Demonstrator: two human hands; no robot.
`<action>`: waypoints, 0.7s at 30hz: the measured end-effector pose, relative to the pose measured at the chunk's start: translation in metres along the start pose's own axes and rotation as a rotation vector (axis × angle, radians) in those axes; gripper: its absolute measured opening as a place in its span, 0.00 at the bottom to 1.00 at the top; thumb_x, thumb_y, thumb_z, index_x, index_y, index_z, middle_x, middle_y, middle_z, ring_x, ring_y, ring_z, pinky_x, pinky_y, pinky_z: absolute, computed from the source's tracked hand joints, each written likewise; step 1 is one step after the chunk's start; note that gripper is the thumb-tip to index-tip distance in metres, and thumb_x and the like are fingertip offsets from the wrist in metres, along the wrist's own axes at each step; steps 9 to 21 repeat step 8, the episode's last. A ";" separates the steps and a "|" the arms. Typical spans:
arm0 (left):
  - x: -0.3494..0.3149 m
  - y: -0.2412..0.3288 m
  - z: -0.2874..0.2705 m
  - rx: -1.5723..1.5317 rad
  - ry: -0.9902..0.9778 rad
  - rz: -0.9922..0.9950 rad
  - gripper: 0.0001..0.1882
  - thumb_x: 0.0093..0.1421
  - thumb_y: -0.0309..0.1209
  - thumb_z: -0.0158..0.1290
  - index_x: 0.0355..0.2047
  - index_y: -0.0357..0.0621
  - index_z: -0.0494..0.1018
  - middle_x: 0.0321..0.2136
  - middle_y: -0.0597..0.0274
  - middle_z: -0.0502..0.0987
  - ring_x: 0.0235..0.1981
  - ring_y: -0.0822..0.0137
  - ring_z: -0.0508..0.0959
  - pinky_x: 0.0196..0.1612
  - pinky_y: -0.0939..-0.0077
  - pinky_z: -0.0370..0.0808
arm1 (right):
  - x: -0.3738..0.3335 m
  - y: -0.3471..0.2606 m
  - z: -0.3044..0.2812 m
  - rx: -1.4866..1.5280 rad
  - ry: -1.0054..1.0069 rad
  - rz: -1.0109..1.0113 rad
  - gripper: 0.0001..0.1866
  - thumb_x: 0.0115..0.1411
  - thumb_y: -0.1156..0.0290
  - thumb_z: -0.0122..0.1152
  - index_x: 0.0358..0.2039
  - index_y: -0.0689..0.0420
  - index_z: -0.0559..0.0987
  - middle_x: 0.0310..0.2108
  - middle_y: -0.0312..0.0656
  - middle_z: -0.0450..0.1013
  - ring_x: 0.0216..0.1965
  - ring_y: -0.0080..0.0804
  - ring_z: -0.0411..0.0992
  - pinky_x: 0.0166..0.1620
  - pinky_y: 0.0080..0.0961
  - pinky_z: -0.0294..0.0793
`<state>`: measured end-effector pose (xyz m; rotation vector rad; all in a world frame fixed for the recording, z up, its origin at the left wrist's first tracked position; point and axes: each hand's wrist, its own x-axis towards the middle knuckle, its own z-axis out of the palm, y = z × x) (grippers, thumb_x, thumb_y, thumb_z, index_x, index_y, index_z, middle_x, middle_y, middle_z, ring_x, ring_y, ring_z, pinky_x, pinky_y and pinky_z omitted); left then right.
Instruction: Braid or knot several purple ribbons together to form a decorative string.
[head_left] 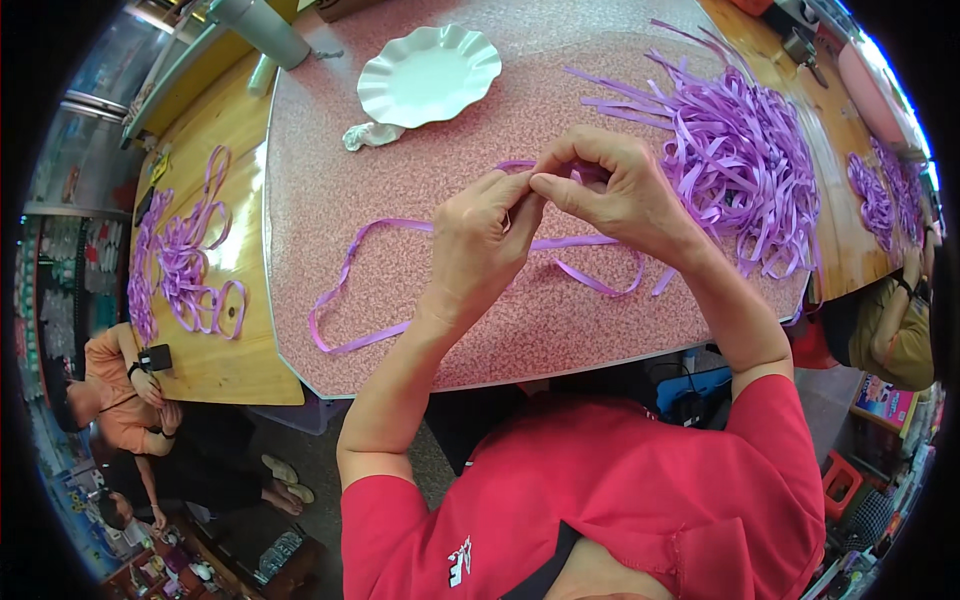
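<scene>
Over the middle of the table my left hand (pixel 482 240) and my right hand (pixel 622 190) meet, fingertips pinched together on a purple ribbon (pixel 345 268). The ribbon loops out leftward across the pink speckled mat, and another part of it curls below my right wrist. Just what the fingertips do with the ribbon is hidden between them. To the right of my right hand lies a large tangled heap of purple ribbons (pixel 745 170), with loose ends reaching toward the far side.
Beyond my hands are a white scalloped plate (pixel 430 75) and a crumpled white tissue (pixel 372 135). A grey-green tumbler (pixel 262 32) stands far left. More ribbons (pixel 185 260) lie on the left wooden table. People sit at left and right; a red stool (pixel 840 485) is lower right.
</scene>
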<state>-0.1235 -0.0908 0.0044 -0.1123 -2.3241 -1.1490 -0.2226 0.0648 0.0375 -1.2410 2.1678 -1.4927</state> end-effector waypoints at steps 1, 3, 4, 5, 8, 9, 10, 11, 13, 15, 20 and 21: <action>-0.001 -0.001 0.000 -0.001 0.001 -0.006 0.04 0.61 0.22 0.57 0.36 0.34 0.78 0.22 0.62 0.74 0.24 0.77 0.73 0.26 0.77 0.68 | 0.000 0.001 0.000 -0.010 -0.008 0.026 0.07 0.59 0.72 0.67 0.33 0.61 0.80 0.26 0.28 0.71 0.24 0.11 0.60 0.26 0.13 0.59; -0.001 -0.002 0.001 -0.012 -0.021 -0.019 0.05 0.61 0.22 0.57 0.37 0.34 0.79 0.23 0.61 0.76 0.23 0.73 0.74 0.25 0.77 0.68 | 0.000 0.005 0.000 0.080 -0.020 0.086 0.07 0.59 0.71 0.66 0.33 0.62 0.80 0.26 0.31 0.72 0.26 0.14 0.64 0.28 0.15 0.63; 0.000 -0.001 0.000 -0.013 -0.021 -0.022 0.05 0.61 0.22 0.57 0.37 0.34 0.79 0.23 0.61 0.76 0.23 0.73 0.74 0.25 0.77 0.68 | 0.000 0.007 0.000 0.170 -0.029 0.143 0.08 0.59 0.70 0.65 0.34 0.63 0.80 0.26 0.33 0.74 0.28 0.17 0.68 0.30 0.18 0.68; 0.001 0.001 -0.001 -0.099 -0.043 -0.089 0.06 0.61 0.23 0.57 0.38 0.35 0.79 0.24 0.60 0.77 0.23 0.71 0.75 0.26 0.76 0.69 | 0.000 0.011 0.000 0.171 -0.031 0.145 0.08 0.59 0.70 0.65 0.34 0.63 0.80 0.26 0.33 0.74 0.28 0.17 0.68 0.30 0.18 0.68; -0.001 -0.002 -0.001 -0.195 -0.062 -0.174 0.08 0.62 0.24 0.58 0.41 0.40 0.80 0.26 0.62 0.79 0.23 0.68 0.75 0.27 0.76 0.71 | -0.001 0.025 0.002 0.362 -0.065 0.232 0.10 0.61 0.69 0.62 0.40 0.61 0.80 0.28 0.35 0.75 0.30 0.17 0.70 0.35 0.17 0.72; -0.001 -0.002 -0.001 -0.195 -0.062 -0.174 0.08 0.62 0.24 0.58 0.41 0.40 0.80 0.26 0.62 0.79 0.23 0.68 0.75 0.27 0.76 0.71 | -0.001 0.025 0.002 0.362 -0.065 0.232 0.10 0.61 0.69 0.62 0.40 0.61 0.80 0.28 0.35 0.75 0.30 0.17 0.70 0.35 0.17 0.72; -0.001 -0.002 -0.001 -0.195 -0.062 -0.174 0.08 0.62 0.24 0.58 0.41 0.40 0.80 0.26 0.62 0.79 0.23 0.68 0.75 0.27 0.76 0.71 | -0.001 0.025 0.002 0.362 -0.065 0.232 0.10 0.61 0.69 0.62 0.40 0.61 0.80 0.28 0.35 0.75 0.30 0.17 0.70 0.35 0.17 0.72; -0.001 -0.002 -0.001 -0.195 -0.062 -0.174 0.08 0.62 0.24 0.58 0.41 0.40 0.80 0.26 0.62 0.79 0.23 0.68 0.75 0.27 0.76 0.71 | -0.001 0.025 0.002 0.362 -0.065 0.232 0.10 0.61 0.69 0.62 0.40 0.61 0.80 0.28 0.35 0.75 0.30 0.17 0.70 0.35 0.17 0.72; -0.001 -0.002 -0.001 -0.195 -0.062 -0.174 0.08 0.62 0.24 0.58 0.41 0.40 0.80 0.26 0.62 0.79 0.23 0.68 0.75 0.27 0.76 0.71 | -0.001 0.025 0.002 0.362 -0.065 0.232 0.10 0.61 0.69 0.62 0.40 0.61 0.80 0.28 0.35 0.75 0.30 0.17 0.70 0.35 0.17 0.72; -0.001 -0.002 -0.001 -0.195 -0.062 -0.174 0.08 0.62 0.24 0.58 0.41 0.40 0.80 0.26 0.62 0.79 0.23 0.68 0.75 0.27 0.76 0.71 | -0.001 0.025 0.002 0.362 -0.065 0.232 0.10 0.61 0.69 0.62 0.40 0.61 0.80 0.28 0.35 0.75 0.30 0.17 0.70 0.35 0.17 0.72; -0.001 -0.002 -0.001 -0.195 -0.062 -0.174 0.08 0.62 0.24 0.58 0.41 0.40 0.80 0.26 0.62 0.79 0.23 0.68 0.75 0.27 0.76 0.71 | -0.001 0.025 0.002 0.362 -0.065 0.232 0.10 0.61 0.69 0.62 0.40 0.61 0.80 0.28 0.35 0.75 0.30 0.17 0.70 0.35 0.17 0.72; -0.001 -0.002 -0.001 -0.195 -0.062 -0.174 0.08 0.62 0.24 0.58 0.41 0.40 0.80 0.26 0.62 0.79 0.23 0.68 0.75 0.27 0.76 0.71 | -0.001 0.025 0.002 0.362 -0.065 0.232 0.10 0.61 0.69 0.62 0.40 0.61 0.80 0.28 0.35 0.75 0.30 0.17 0.70 0.35 0.17 0.72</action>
